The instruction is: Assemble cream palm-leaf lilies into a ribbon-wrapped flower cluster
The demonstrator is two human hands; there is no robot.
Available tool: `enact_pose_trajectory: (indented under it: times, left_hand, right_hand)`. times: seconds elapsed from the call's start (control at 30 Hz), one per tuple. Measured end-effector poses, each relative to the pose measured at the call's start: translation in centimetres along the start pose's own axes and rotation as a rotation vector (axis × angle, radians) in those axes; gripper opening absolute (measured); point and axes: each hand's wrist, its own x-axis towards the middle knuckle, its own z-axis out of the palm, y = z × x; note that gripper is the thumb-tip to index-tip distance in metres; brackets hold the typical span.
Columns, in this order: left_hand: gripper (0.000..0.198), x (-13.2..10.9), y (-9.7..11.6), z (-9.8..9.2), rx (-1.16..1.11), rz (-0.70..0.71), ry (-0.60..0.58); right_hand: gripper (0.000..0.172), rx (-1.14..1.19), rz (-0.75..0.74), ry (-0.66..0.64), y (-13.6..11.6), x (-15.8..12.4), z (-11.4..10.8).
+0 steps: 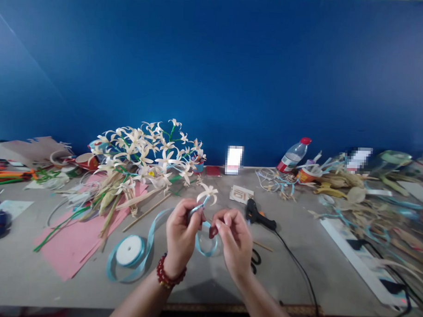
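Observation:
My left hand [181,229], with a red bead bracelet at the wrist, is closed on a white flower [209,192] by its stem, which has light blue ribbon around it. The petals stand up above my fingertips. Close by on the right, my right hand [234,240] is closed in a pinch; what lies between its fingertips is too small to make out. A loop of light blue ribbon [213,249] hangs between and below the hands. More of this ribbon runs from the ribbon spool [129,250] on the table left of my left hand.
Many white flowers [142,149] stand in a cluster at the back left, above pink paper [68,243]. To the right lie a black glue gun [260,216] with its cable, partly hidden scissors [255,259] and a power strip [357,260]. A bottle [293,156] leans behind.

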Motion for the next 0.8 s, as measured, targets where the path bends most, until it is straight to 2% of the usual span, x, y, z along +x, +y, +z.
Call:
enact_pose_trajectory:
  times: [0.13,0.23,0.3,0.43,0.57,0.7,0.8]
  left_hand:
    - [0.009,0.2,0.4,0.0,-0.23,-0.201,-0.061]
    - [0.009,0.1,0.6,-0.1,-0.206,-0.196,-0.073]
    - [0.007,-0.1,0.7,-0.1,-0.064,-0.065,-0.064]
    - [0.007,-0.5,1.0,-0.3,0.274,0.309,-0.076]
    - [0.017,-0.8,0.9,-0.6,0.451,0.612,-0.064]
    - [0.021,-0.9,0.6,-0.8,0.57,0.71,-0.048]
    - [0.023,-0.8,0.5,-0.6,0.594,0.736,-0.021]
  right_hand:
    - [0.012,-0.033,0.019,-0.06,-0.2,0.3,-0.7]
    - [0.006,-0.063,0.012,-0.087,-0.6,0.4,-0.9]
    - [0.008,-0.106,-0.013,-0.105,-0.8,0.4,-0.8]
    - [0.02,-0.207,-0.09,-0.157,-1.2,0.4,-0.1]
    - [0.024,-0.336,-0.172,-0.13,-1.4,0.4,0.9]
    - [0.024,-0.382,-0.196,-0.089,-1.3,0.3,1.6]
    - [0.012,-0.392,-0.184,-0.063,-1.1,0.3,1.7]
